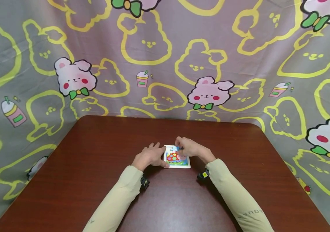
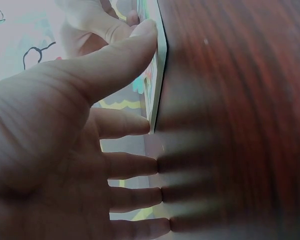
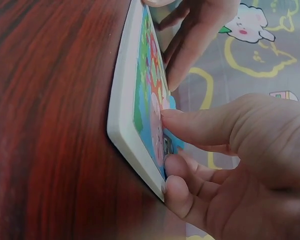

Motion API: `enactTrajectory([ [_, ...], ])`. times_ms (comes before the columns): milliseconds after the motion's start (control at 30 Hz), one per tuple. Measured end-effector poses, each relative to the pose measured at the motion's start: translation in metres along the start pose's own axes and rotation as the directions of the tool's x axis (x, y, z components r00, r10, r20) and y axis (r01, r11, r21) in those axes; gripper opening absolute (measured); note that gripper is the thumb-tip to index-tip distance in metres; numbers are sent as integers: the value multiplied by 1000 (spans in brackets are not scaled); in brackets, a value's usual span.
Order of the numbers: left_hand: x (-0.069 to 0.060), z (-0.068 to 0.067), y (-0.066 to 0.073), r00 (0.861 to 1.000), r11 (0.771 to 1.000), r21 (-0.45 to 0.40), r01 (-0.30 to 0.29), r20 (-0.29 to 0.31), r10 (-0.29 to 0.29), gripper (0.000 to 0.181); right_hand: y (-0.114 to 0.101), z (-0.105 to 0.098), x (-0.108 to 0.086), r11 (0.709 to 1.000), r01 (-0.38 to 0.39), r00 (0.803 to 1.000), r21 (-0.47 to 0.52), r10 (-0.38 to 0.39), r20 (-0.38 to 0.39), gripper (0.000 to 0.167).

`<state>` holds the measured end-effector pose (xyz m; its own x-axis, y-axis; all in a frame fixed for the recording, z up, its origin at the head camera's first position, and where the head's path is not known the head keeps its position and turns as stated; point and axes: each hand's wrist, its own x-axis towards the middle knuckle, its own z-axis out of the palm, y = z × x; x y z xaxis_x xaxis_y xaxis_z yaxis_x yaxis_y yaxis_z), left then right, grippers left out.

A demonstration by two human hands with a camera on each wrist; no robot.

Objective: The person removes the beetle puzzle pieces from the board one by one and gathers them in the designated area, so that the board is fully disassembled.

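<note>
A white-framed picture puzzle (image 1: pixel 177 166) lies on the table, showing a red spotted shape and a pink one over green. My left hand (image 1: pixel 150 156) is at its left side; in the left wrist view the thumb rests on the frame (image 2: pixel 161 60), the index fingertip touches its corner, and the other fingers are spread straight on the table. At the upper right of the puzzle, my right hand (image 1: pixel 192 149) pinches a light-blue piece (image 3: pixel 176 143) between thumb and fingers, just over the picture. Its lower fingertips touch the frame (image 3: pixel 121 102). The fingers partly hide the piece.
The brown table (image 1: pixel 109 135) extends around the puzzle on all sides. Behind and beside it hangs a grey cloth (image 1: pixel 165 67) with yellow outlines and rabbit faces. Dark straps with small devices sit on both wrists.
</note>
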<state>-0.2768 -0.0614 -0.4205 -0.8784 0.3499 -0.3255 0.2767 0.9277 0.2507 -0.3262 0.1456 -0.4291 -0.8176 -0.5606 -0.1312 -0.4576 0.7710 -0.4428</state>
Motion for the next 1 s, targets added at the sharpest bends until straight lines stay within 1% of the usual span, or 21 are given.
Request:
enactTrajectory([
  [267, -2, 0, 0, 1000, 1000, 5, -6, -6, 6, 90, -4, 0, -1, 1000, 8, 1000, 15, -8, -15, 25],
  [533, -2, 0, 1, 1000, 1000, 3, -4, -6, 4, 90, -6, 2, -1, 1000, 1, 999, 26, 0, -36, 23],
  [767, -3, 0, 1, 1000, 1000, -2, -7, -9, 7, 89, -5, 2, 0, 1000, 6, 1000, -29, -6, -10, 8],
  [1000, -3, -2, 1, 1000, 1000, 0, -10, -16, 10, 89, -6, 1, 0, 1000, 8, 1000, -5, -8, -2, 7],
])
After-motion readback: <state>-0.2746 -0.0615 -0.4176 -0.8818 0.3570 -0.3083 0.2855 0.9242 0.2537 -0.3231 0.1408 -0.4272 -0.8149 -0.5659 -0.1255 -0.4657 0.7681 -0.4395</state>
